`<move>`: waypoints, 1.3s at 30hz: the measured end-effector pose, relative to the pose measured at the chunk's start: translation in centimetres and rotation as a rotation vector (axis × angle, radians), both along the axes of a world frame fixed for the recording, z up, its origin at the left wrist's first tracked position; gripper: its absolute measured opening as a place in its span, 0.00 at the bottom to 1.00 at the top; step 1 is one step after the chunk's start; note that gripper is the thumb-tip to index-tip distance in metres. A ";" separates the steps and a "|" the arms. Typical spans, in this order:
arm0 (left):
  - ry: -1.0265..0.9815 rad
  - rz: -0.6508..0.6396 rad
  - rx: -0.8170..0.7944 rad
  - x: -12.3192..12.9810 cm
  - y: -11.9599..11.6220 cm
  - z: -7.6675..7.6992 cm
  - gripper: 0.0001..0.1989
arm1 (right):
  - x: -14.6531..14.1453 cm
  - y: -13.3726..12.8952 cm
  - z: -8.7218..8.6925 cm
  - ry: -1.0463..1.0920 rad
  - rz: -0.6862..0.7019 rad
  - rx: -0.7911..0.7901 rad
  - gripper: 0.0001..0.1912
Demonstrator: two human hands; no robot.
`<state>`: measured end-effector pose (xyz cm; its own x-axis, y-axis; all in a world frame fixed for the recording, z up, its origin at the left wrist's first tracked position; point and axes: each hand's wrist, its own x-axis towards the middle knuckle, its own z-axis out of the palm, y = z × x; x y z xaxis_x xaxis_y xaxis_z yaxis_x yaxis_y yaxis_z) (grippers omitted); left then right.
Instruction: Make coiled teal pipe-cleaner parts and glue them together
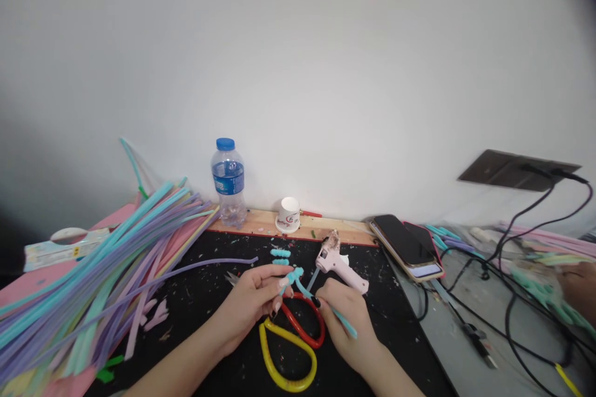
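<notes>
My left hand (254,291) pinches the twisted, knotted end of a light-blue pipe cleaner (295,275) over the black mat. The straight tail of that pipe cleaner runs right into my right hand (347,316), whose fingers are closed round it; its tip sticks out below. Two short twisted light-blue pieces (280,254) lie just beyond my left fingertips. Under my hands rest scissors with one red and one yellow handle loop (291,384); the blades are mostly hidden by my left hand. A pale pink glue gun (342,270) lies beyond my right hand.
A large heap of pastel pipe cleaners (153,242) covers the left side. Along the wall stand a water bottle (228,183) and a white paper cup (288,216). Phones (405,239) lie at the right, near black cables (507,248) and a wall socket (512,169).
</notes>
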<state>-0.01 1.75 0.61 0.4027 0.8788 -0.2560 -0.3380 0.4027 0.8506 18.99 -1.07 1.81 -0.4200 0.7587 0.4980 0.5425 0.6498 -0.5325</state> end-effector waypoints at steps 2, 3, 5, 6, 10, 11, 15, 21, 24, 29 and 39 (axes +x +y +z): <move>-0.052 0.009 -0.039 -0.1 0.0 0.1 0.15 | -0.1 0.0 0.0 -0.016 0.001 -0.013 0.12; -0.072 0.016 -0.058 -0.1 0.1 0.1 0.15 | -0.1 0.1 -0.1 -0.023 0.004 -0.022 0.12; -0.101 0.031 -0.091 -0.2 0.1 0.1 0.15 | -0.2 0.1 -0.1 -0.033 0.011 -0.036 0.12; -0.107 0.038 -0.100 -0.3 0.1 0.1 0.15 | -0.2 0.1 -0.1 -0.034 0.014 -0.040 0.12; -0.026 0.045 -0.042 -0.2 0.1 -0.1 0.14 | -0.2 0.1 -0.1 -0.035 0.014 -0.033 0.12; 0.024 0.041 -0.007 -0.1 0.1 0.0 0.13 | -0.2 0.1 -0.1 -0.038 0.013 -0.029 0.12; 0.248 0.017 0.163 0.2 0.0 0.2 0.12 | -0.1 0.1 0.0 -0.036 0.023 -0.028 0.11; 0.506 -0.089 0.438 0.5 -0.8 0.4 0.10 | 0.0 0.0 0.1 0.016 0.028 -0.064 0.11; 0.592 -0.149 0.575 0.5 -1.1 0.5 0.11 | 0.0 0.0 -0.2 0.067 0.029 -0.112 0.11; 0.686 -0.238 0.734 0.4 -1.6 0.8 0.12 | -0.1 0.1 -0.5 0.093 0.014 -0.150 0.12; 0.683 -0.358 0.732 0.5 -2.0 0.6 0.10 | -0.3 0.1 -0.8 0.063 -0.047 -0.209 0.13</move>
